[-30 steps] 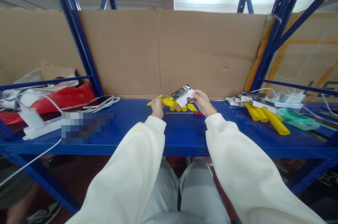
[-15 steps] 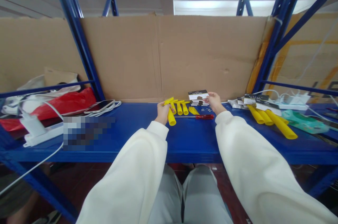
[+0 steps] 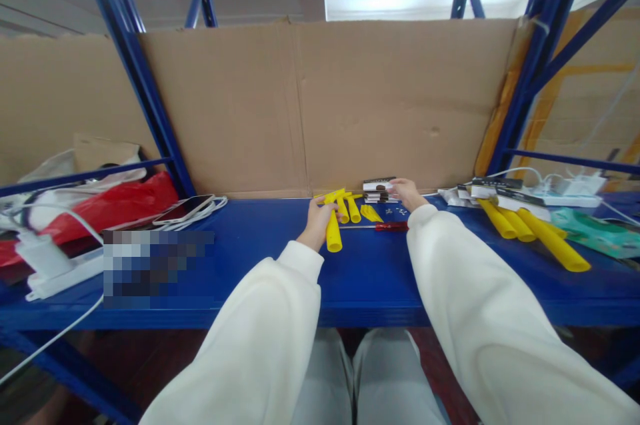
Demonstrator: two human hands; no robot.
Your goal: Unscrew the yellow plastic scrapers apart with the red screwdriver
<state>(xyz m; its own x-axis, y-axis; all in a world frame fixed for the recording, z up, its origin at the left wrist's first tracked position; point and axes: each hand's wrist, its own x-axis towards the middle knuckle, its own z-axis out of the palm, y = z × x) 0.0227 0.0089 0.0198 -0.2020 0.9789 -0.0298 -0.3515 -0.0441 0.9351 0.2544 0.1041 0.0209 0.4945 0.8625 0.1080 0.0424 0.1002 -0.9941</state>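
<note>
My left hand (image 3: 318,223) is closed around a yellow T-shaped plastic handle (image 3: 334,231), its round tube end pointing toward me. Just right of it lie more yellow T-shaped handles (image 3: 353,210) and a flat yellow piece (image 3: 371,213). My right hand (image 3: 407,193) has its fingers on the right end of a small black-and-white box (image 3: 379,185) at the top of a stack. Below that stack, small metal screws (image 3: 401,211) are scattered on the blue table. A screwdriver (image 3: 391,227) with a red handle lies crosswise in front of them.
On the right are several yellow tubes (image 3: 553,241), more black-and-white boxes (image 3: 520,199), a green packet (image 3: 595,231) and a power strip (image 3: 570,200). A phone (image 3: 184,209), cables and a red bag (image 3: 117,205) lie left. Cardboard (image 3: 390,98) and blue posts (image 3: 520,85) enclose the back.
My right hand has lowered the box, which was tilted up, down onto the stack. My left hand still holds the yellow handle. The camera view has shifted slightly.
</note>
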